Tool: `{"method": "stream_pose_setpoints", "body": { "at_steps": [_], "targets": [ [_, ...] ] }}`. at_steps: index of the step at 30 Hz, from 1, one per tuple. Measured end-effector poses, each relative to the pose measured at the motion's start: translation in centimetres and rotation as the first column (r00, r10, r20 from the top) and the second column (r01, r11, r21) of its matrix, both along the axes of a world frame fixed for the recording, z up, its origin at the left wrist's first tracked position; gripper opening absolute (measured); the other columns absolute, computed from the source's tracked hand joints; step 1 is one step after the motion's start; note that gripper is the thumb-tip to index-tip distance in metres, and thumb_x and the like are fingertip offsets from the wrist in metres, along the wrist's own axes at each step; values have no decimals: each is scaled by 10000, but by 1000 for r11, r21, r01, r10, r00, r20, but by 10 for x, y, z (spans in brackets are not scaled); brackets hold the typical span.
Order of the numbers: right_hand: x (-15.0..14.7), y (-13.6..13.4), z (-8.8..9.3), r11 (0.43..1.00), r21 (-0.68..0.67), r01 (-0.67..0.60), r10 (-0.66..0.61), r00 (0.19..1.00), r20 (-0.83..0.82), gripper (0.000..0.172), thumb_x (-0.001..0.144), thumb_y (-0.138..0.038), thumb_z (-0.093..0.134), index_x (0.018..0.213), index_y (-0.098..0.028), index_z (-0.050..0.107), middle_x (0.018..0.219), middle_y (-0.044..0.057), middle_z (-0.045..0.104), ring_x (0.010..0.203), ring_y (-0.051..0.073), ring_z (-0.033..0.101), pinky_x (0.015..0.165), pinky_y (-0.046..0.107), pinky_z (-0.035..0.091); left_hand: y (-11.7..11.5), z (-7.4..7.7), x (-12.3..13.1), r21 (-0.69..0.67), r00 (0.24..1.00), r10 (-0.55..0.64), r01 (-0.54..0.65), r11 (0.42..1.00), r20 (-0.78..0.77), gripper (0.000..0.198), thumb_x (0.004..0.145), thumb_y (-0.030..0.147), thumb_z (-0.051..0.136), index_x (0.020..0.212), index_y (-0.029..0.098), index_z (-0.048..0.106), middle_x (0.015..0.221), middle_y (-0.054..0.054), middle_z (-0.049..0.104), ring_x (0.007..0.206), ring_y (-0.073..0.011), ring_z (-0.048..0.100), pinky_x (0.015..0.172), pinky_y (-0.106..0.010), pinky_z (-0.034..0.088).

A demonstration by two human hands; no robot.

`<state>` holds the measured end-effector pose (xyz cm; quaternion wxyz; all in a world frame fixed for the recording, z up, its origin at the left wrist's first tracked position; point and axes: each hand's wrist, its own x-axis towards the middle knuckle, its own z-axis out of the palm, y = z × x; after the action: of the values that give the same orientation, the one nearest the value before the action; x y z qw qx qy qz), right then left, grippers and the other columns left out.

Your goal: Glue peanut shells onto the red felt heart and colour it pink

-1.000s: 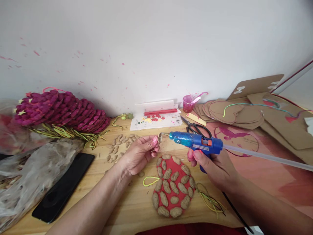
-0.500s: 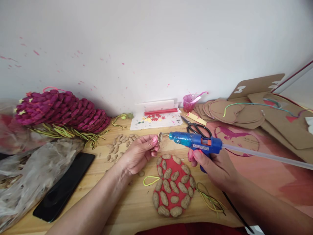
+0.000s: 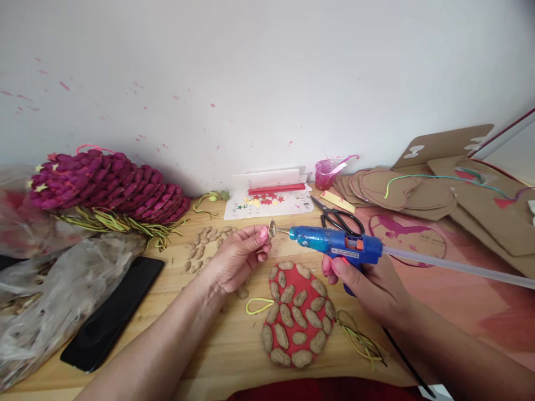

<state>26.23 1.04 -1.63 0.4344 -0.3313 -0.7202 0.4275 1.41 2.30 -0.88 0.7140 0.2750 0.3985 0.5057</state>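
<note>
My left hand [image 3: 234, 257] pinches a peanut shell half [image 3: 272, 228] between thumb and fingers, held above the wooden table [image 3: 234, 340]. My right hand [image 3: 368, 287] grips a blue glue gun [image 3: 336, 245], its nozzle touching the shell. A clear glue stick [image 3: 455, 267] juts from the gun's back to the right. Below both hands lies a red egg-shaped piece [image 3: 297, 315] covered with several peanut shells, with a yellow loop [image 3: 258, 304] at its left.
Loose peanut shells [image 3: 204, 248] lie behind my left hand. A black phone [image 3: 112, 312] and plastic bags [image 3: 45, 295] sit left. Magenta pieces [image 3: 108, 186] are stacked back left. Scissors [image 3: 338, 220], a pink cup [image 3: 325, 174], star paper [image 3: 267, 205] and cardboard cutouts [image 3: 418, 192] lie behind.
Both hands hold almost still with the nozzle at the shell. The view has shifted slightly.
</note>
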Motion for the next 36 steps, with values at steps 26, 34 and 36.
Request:
{"method": "stream_pose_setpoints", "body": {
  "at_steps": [26, 34, 36],
  "targets": [
    [-2, 1, 5, 992, 102, -70, 62, 995, 79, 149, 992, -269, 511, 863, -253, 582, 734, -25, 585, 610, 139, 547, 528, 261, 406, 0, -1, -1, 17, 1000, -8, 8, 1000, -4, 302, 614, 278, 948, 695, 121, 705, 606, -3, 574, 573, -68, 495, 490, -148, 395],
    [-2, 1, 5, 990, 135, -50, 37, 995, 94, 136, 974, -257, 521, 863, -260, 599, 718, -25, 586, 595, 149, 553, 522, 269, 419, 1, 0, 0, 25, 1000, 11, -11, 1000, 4, 297, 614, 264, 948, 722, 119, 712, 612, -2, 579, 574, -70, 504, 488, -150, 400],
    [-2, 1, 5, 989, 137, -49, 36, 995, 94, 138, 969, -257, 523, 857, -253, 603, 711, -18, 584, 593, 156, 550, 523, 275, 424, 1, 0, 0, 24, 1000, 12, -12, 1000, 5, 298, 611, 259, 949, 719, 117, 710, 608, -2, 578, 571, -69, 500, 487, -150, 398]
  ]
}}
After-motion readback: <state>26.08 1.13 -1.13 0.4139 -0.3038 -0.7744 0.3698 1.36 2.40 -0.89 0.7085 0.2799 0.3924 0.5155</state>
